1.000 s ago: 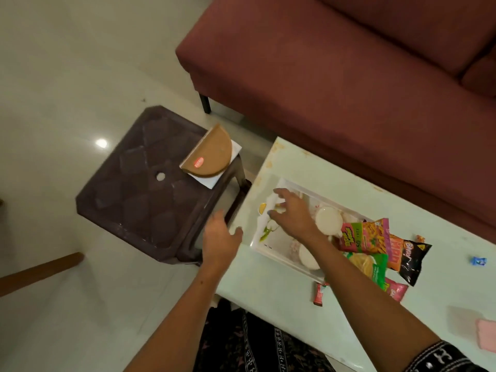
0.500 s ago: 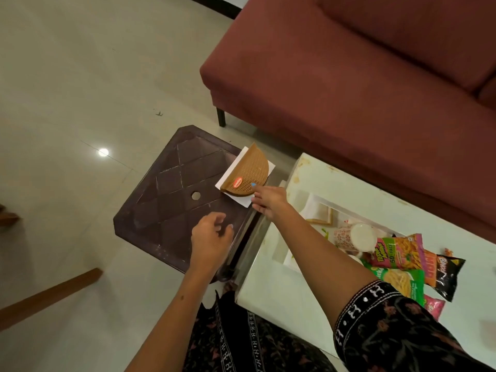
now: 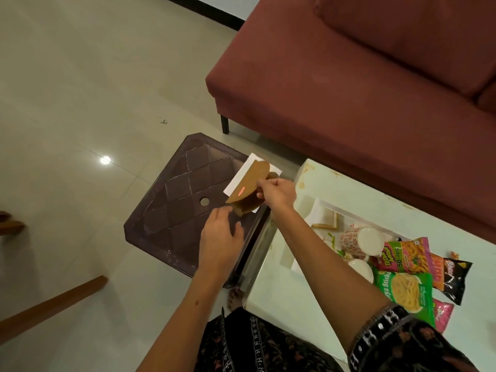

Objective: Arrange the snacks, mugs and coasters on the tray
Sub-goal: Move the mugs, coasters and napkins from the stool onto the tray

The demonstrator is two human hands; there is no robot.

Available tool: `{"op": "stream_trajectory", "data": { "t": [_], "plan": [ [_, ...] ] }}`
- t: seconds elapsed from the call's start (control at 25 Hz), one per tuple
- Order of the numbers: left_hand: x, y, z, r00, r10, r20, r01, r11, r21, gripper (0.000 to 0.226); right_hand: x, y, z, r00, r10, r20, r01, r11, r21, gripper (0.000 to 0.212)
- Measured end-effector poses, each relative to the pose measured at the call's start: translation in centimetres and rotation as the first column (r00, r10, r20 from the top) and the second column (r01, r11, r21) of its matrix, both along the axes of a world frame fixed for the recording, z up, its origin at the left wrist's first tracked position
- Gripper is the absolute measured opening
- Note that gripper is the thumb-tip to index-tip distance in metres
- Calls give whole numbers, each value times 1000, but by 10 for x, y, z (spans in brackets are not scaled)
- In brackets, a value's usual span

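Note:
A brown half-round coaster holder [image 3: 248, 187] with a red label is lifted off a white square [image 3: 243, 174] on the dark plastic stool [image 3: 182, 210]. My right hand [image 3: 276, 193] is shut on its right edge. My left hand [image 3: 220, 237] hovers just below it, fingers apart, fingertips near its lower corner. On the pale table lies the white tray [image 3: 319, 210] with a patterned mug [image 3: 359, 238], a second white mug [image 3: 361, 268] and snack packets [image 3: 405, 267] over its right end.
A maroon sofa [image 3: 362, 89] stands behind the pale table [image 3: 284, 299]. A wooden leg [image 3: 51, 302] crosses the tiled floor at lower left. My patterned clothing fills the bottom edge.
My right hand left the tray, reached over to the stool and took hold of the brown coaster holder, tilting it up. My left hand moved up towards it. The view shifted left.

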State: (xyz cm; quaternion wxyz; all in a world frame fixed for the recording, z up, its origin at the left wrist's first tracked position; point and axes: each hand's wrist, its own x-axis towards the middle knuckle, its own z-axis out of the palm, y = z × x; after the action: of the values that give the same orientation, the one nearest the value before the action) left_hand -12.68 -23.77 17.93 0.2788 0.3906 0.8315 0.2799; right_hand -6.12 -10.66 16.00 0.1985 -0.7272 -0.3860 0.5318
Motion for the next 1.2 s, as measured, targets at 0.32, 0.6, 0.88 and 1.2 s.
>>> {"op": "stream_trajectory", "data": {
  "t": [0.32,0.6,0.88,1.2],
  "plan": [
    [57,14,-13,975,-166,-147,124,958,-257,44,59,-49,21,964,181,197,-220,955,201,9],
    [123,31,-43,935,-330,-126,309,937,-160,39,117,-59,12,949,196,246,-267,915,302,14],
    [184,44,-77,963,-210,171,235,961,-144,30,192,-58,-29,939,27,342,-105,972,210,40],
    [205,63,-117,927,-152,343,228,955,-192,27,221,-44,-90,932,224,285,-222,974,-38,24]
  ]
}}
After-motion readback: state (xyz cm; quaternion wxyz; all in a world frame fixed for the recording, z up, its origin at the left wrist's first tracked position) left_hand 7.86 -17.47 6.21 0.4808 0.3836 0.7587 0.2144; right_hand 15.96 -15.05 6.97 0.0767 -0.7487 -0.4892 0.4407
